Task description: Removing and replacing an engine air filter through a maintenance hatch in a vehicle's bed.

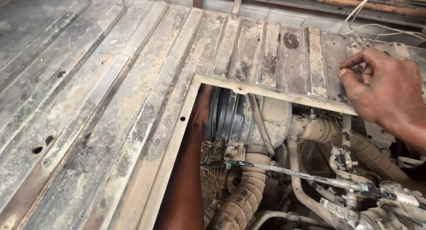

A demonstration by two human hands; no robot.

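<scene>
— Left hand down in the opening, against the black ribbed air cleaner housing; grip hidden, cannot tell. Right hand?
— Resting half-curled on the ribbed metal floor panel, gripping nothing.
— Mid-loosening, apparently; calls for feeling behind the housing next.

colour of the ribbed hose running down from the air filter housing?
The ribbed hose is black rubber under a heavy coat of tan-brown dust. Head view, bottom centre.

Two hands, the left and the right, at one open engine bay: one ribbed metal floor panel, one black round air-cleaner housing, two dusty corrugated hoses and one thin metal rod.
</scene>
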